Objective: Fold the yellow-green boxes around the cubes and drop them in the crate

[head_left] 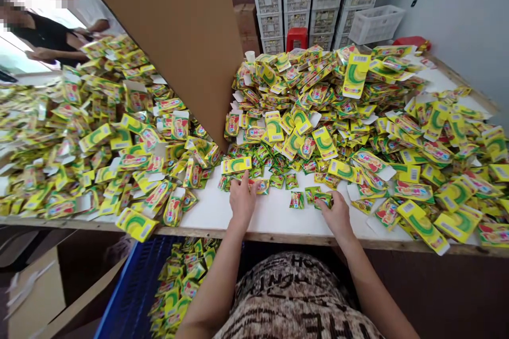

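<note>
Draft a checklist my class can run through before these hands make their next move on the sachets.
1. Right hand touching a small sachet: ok, its fingers rest on it.
2. Left hand at the front of the heap of yellow-green sachets: ok.
3. Heap in tidy order: not ok, the sachets lie jumbled.
4. Cardboard divider standing beside the heap: ok.
5. Blue crate holding sachets: ok.
6. Every sachet sealed: cannot tell, too small to see.
</note>
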`<move>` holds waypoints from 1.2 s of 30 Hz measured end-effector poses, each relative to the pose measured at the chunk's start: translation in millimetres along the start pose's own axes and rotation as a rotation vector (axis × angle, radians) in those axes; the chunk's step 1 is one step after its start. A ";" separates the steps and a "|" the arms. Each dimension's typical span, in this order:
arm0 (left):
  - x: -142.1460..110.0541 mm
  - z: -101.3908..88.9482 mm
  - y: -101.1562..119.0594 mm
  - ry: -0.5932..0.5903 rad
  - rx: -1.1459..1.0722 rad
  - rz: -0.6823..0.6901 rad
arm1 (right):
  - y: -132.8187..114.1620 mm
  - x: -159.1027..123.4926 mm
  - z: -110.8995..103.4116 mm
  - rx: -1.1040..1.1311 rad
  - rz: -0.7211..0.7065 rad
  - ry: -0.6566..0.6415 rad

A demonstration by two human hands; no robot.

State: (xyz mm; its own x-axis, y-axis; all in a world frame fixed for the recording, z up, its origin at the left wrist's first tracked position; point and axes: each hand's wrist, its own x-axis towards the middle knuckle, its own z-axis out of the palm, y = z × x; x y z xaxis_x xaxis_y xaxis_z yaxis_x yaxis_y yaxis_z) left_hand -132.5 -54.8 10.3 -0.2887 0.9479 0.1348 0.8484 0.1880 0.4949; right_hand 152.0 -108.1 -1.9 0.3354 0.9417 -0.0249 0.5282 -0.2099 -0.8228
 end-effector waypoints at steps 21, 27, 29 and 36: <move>-59.3 19.4 28.3 -0.409 -0.449 -0.144 | -31.8 5.1 63.6 0.370 0.141 -0.358; -63.3 27.2 31.7 -0.539 -1.126 -0.299 | -32.3 7.0 29.1 0.537 0.097 -0.253; -64.9 27.2 34.4 -0.573 -1.159 -0.227 | -40.2 9.9 17.1 0.529 -0.033 -0.102; -83.3 27.4 42.9 -0.620 -1.151 -0.147 | -70.2 7.5 0.5 0.021 -0.539 -0.283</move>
State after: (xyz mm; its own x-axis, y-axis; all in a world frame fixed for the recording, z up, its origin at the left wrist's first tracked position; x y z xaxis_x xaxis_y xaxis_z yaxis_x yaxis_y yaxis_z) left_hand -59.9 -118.7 -3.2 0.1668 0.9554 -0.2438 -0.1229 0.2655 0.9563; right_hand 117.1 -86.2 55.5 -0.1966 0.9479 0.2506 0.5496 0.3182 -0.7724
